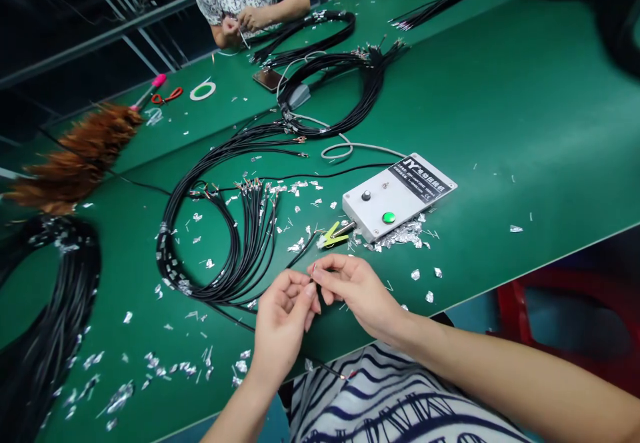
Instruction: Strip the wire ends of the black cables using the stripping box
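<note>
Close to the table's front edge, my left hand (287, 310) and my right hand (357, 291) meet fingertip to fingertip, both closed in a pinch. Between them is the end of a thin black cable, mostly hidden by my fingers; a small pale wire tip shows at the right fingertips. A cable end with bared coloured wires (346, 377) lies lower, over my striped shirt. Just beyond my hands sits a grey-white control box (373, 203) with a green button, a black knob and a yellow-green clip (332, 236) at its front. A looped bundle of black cables (173, 230) lies to the left.
Foil scraps (400, 235) litter the green table (500, 136). More black cable coils (370, 90) lie farther back, beside a phone (269, 80), tape roll (203, 90), red scissors (167, 96) and brown duster (85, 150). A co-worker (250, 3) handles cable opposite. A red stool (520, 316) stands right.
</note>
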`<state>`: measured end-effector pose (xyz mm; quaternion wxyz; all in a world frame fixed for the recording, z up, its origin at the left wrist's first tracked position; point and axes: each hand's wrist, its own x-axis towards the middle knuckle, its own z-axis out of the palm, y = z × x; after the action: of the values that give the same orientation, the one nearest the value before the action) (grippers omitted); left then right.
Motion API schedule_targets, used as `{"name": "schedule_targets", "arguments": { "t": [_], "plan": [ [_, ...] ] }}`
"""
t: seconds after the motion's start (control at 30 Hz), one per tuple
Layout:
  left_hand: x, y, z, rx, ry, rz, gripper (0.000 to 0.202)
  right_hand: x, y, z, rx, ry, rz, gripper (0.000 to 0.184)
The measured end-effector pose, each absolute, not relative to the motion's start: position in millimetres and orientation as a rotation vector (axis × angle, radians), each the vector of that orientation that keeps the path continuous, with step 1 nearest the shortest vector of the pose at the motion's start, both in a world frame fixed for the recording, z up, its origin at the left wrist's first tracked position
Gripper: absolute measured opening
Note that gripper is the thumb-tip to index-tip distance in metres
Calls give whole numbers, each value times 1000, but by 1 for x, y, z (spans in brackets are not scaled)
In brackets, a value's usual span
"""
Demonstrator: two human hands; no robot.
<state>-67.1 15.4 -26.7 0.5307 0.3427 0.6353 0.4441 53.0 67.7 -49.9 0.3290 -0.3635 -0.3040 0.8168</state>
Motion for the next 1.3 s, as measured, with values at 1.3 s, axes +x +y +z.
{"name": "schedule_targets", "arguments": {
  "t": [1.3],
  "plan": [
    [-60, 21, -43, 1444, 1734, 1079, 16, 88, 96, -45, -637, -2606, 170, 31]
  ]
}}
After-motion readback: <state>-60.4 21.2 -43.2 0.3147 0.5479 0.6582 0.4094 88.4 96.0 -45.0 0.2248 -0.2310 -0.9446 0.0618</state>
